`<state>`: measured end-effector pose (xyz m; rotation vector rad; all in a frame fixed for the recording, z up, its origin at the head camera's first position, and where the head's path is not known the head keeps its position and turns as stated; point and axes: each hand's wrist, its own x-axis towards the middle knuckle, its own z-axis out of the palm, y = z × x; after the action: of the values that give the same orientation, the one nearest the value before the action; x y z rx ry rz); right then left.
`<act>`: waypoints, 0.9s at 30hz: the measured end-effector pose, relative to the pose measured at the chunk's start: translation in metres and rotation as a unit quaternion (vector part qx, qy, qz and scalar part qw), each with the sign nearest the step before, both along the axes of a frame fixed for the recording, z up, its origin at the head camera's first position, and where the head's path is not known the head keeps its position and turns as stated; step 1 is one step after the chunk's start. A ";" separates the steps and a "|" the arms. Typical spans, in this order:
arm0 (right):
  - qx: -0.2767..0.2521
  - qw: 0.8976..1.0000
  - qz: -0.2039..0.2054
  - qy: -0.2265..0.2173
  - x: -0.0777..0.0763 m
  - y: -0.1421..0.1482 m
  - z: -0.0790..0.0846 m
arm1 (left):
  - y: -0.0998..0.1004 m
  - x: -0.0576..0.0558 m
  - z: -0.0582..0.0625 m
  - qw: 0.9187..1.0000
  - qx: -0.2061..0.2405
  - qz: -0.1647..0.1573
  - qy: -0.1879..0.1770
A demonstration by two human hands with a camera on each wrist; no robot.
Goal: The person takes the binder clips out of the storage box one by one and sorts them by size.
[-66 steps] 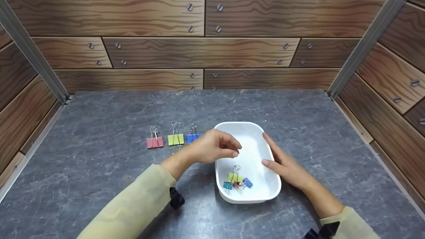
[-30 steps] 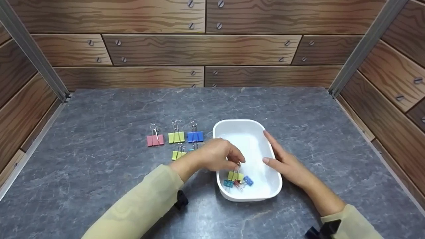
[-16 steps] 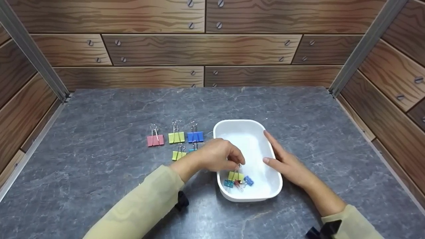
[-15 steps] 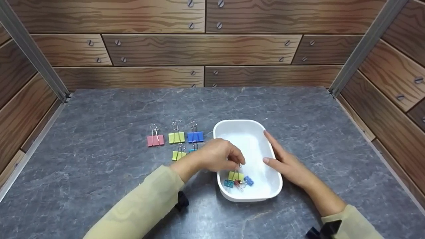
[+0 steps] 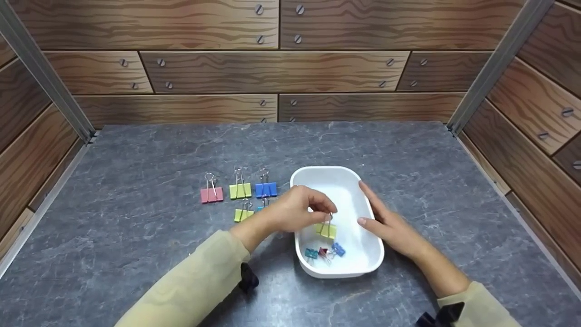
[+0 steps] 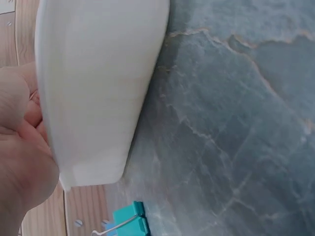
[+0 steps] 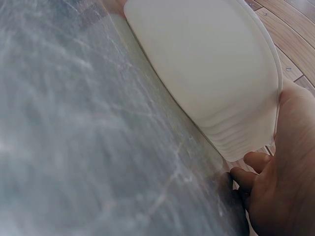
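Observation:
My left hand [image 5: 297, 209] reaches over the near-left rim of a white plastic tub [image 5: 374, 263]. Between thumb and fingers it pinches the wire handles of a yellow-green binder clip [image 5: 327, 230], which hangs inside the tub above the others. Small teal [image 5: 311, 253], red [image 5: 322, 251] and blue [image 5: 338, 249] binder clips lie on the tub's floor at its near end. My right hand [image 5: 392, 229] holds the tub's right side, thumb over the rim and fingers along the outer wall. In the left wrist view, the tub's wall hides the held clip.
Left of the tub, a pink binder clip [image 5: 212, 195], a yellow-green one [image 5: 240, 191] and a blue one [image 5: 266, 190] stand in a row on the marbled table [image 5: 150, 181]. Nearer lie a smaller yellow-green clip [image 5: 243, 215] and a teal one [image 6: 130, 220]. Wood-patterned panels [image 5: 272, 72] enclose the table.
My left hand came down into the tub, took hold of the yellow-green clip's handles and raised it off the smaller clips. The right hand has stayed at the tub's side.

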<state>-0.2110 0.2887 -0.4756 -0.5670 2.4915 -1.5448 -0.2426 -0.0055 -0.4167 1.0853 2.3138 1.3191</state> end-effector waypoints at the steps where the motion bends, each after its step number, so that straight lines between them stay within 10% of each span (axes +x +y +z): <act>1: 0.000 1.000 0.001 0.000 0.000 0.000 0.000 | -0.001 0.000 0.002 1.000 0.009 0.004 -0.006; 27: 0.004 1.000 -0.004 0.006 -0.001 0.000 0.000 | -0.080 0.000 0.044 0.988 0.097 0.116 0.015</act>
<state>-0.2117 0.2888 -0.4752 -0.5683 2.5104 -1.5373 -0.2425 -0.0853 -0.3725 0.9162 2.4345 1.6533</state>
